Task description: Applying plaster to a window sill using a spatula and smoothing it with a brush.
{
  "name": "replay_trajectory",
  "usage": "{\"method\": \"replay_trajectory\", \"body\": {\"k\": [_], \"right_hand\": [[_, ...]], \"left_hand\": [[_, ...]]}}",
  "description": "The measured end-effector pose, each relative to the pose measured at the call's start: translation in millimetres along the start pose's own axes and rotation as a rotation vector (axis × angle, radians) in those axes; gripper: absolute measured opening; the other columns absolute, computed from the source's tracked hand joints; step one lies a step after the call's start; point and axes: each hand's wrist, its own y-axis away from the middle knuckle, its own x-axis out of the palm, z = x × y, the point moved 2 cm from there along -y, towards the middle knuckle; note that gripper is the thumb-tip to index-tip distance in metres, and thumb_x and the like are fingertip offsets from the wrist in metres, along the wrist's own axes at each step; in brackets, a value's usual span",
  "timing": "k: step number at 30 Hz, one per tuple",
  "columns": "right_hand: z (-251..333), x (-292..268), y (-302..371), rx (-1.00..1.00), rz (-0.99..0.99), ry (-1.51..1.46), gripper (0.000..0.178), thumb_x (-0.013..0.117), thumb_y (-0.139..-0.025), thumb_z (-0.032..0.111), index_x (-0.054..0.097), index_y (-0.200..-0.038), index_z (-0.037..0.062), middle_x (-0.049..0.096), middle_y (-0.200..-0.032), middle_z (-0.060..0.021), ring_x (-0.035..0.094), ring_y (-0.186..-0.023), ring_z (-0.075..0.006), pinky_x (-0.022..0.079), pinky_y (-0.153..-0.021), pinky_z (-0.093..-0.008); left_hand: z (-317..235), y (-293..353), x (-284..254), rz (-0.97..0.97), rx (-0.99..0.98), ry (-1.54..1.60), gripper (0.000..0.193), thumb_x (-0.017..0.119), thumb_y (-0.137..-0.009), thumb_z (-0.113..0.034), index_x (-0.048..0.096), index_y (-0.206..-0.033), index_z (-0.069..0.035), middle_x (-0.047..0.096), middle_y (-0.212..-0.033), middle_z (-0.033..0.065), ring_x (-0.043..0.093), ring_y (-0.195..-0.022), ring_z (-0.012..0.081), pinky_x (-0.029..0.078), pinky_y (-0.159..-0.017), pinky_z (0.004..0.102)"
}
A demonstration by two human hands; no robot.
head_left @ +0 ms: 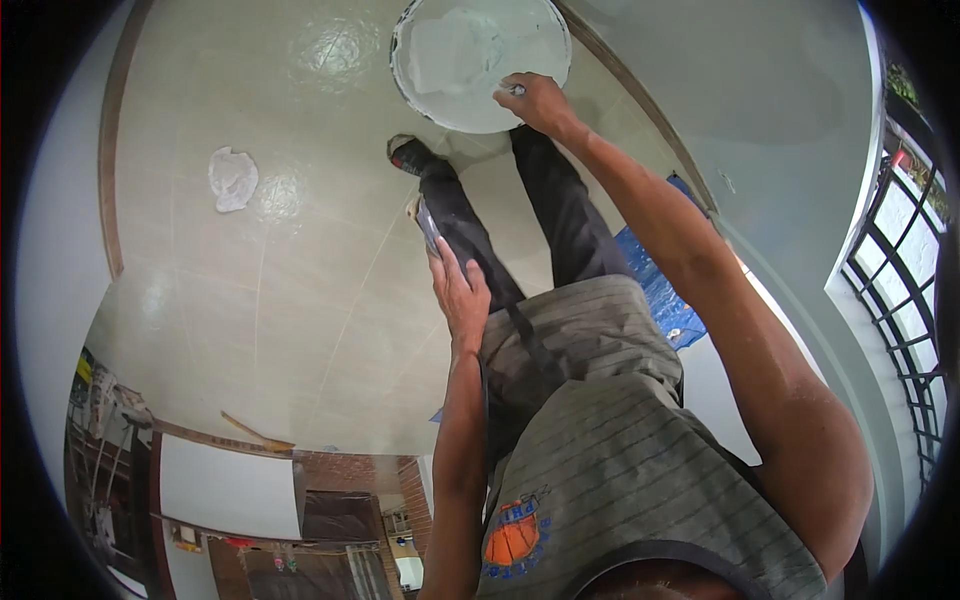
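Note:
My right hand (540, 103) is over the near right rim of a large round bucket (398, 70) that holds white paste (455, 55). Its fingers are closed round something small and greyish. Most of that is hidden by the hand, and I cannot make out its kind. My left hand (461, 292) is lower and to the left, beside my left leg. It grips a thin, flat grey plate (428, 222) seen nearly edge-on, with pale smears at its far end. The fingers lie stretched along the plate.
A crumpled whitish sheet (233, 180) lies on the glossy tiled floor (330, 300) at left. Blue sheeting (655, 290) is on the floor right of my legs. A grey wall (770, 110) rises at right, beside a barred window (905, 270). A wooden strip (255, 432) lies at lower left.

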Motion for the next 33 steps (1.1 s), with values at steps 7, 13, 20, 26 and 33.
{"method": "replay_trajectory", "body": {"k": [7, 13, 20, 26, 33], "right_hand": [[-68, 60, -55, 0.737, -0.361, -0.9, 0.025, 0.066, -0.07, 0.02, 0.061, -0.087, 0.0016, 0.058, -0.067, -0.0044, 0.054, -0.054, -0.0126, 0.041, -0.046, -0.0235], [-114, 116, -88, 0.606, -0.492, -0.596, 0.032, 0.063, -0.071, 0.022, 0.06, -0.095, 0.0003, 0.06, -0.072, -0.0082, 0.057, -0.061, -0.0173, 0.045, -0.054, -0.029], [-143, 118, -142, 0.161, -0.709, -0.073, 0.03, 0.055, -0.074, 0.024, 0.06, -0.091, 0.0002, 0.06, -0.09, -0.0173, 0.057, -0.084, -0.0291, 0.044, -0.075, -0.0362], [-164, 123, -152, 0.286, -0.507, -0.087, 0.035, 0.057, -0.069, 0.025, 0.061, -0.096, 0.0032, 0.059, -0.093, -0.0153, 0.056, -0.086, -0.0304, 0.043, -0.079, -0.0377], [-169, 129, -138, 0.474, -0.258, 0.058, 0.029, 0.053, -0.07, 0.027, 0.063, -0.084, 0.0033, 0.061, -0.08, -0.0154, 0.059, -0.079, -0.0305, 0.045, -0.075, -0.0397]], "left_hand": [[10, 2, 25, -0.031, 0.044, -0.15, 0.059, 0.048, -0.082, -0.021, 0.025, -0.129, 0.004, 0.031, -0.125, 0.0283, 0.031, -0.114, 0.0421, 0.024, -0.097, 0.0444], [6, 3, 26, -0.047, -0.071, -0.14, 0.059, 0.045, -0.086, -0.028, 0.026, -0.128, 0.007, 0.029, -0.123, 0.0332, 0.029, -0.114, 0.0443, 0.023, -0.096, 0.0457], [-1, 6, 25, -0.006, -0.116, -0.116, 0.059, 0.043, -0.084, -0.018, 0.017, -0.13, 0.009, 0.025, -0.123, 0.0364, 0.028, -0.114, 0.0474, 0.023, -0.095, 0.0455], [-7, 8, 21, -0.045, -0.132, -0.136, 0.059, 0.043, -0.085, -0.022, 0.02, -0.129, 0.01, 0.026, -0.123, 0.0352, 0.03, -0.114, 0.0461, 0.025, -0.095, 0.046], [-9, 6, 20, -0.034, -0.188, -0.159, 0.059, 0.043, -0.084, -0.024, 0.021, -0.128, 0.01, 0.027, -0.123, 0.0338, 0.031, -0.113, 0.0447, 0.025, -0.095, 0.0461]]}}
